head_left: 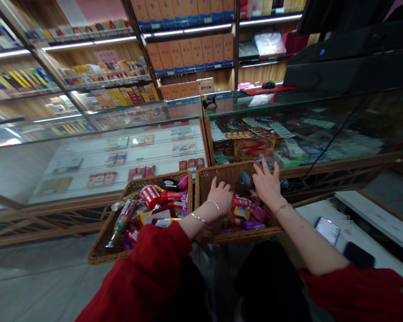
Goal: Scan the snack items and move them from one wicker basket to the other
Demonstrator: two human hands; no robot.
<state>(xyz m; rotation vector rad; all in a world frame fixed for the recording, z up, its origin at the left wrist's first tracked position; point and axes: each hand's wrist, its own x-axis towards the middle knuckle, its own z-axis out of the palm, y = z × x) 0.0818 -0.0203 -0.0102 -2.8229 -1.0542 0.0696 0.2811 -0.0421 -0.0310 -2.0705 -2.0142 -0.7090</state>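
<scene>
Two wicker baskets stand side by side before the glass counter. My left hand (220, 197) is over the left part of the right basket (248, 237), fingers apart, with nothing visible in it. Over that basket's far right side, my right hand (267, 182) has its fingers spread, beside a dark rounded device (245, 180). Below and between the hands lie a red packet (241, 201), a pink packet (259, 212) and purple packets (251, 224). The left basket (102, 232) is full of colourful sweets and toys, among them a red-and-white striped tub (150, 196).
A glass display counter (137, 117) runs behind the baskets, with stocked shelves beyond. At the right, a phone (327, 230) and a dark flat object (359, 255) lie on a white surface (309, 210). Black equipment (325, 71) stands on the counter's right.
</scene>
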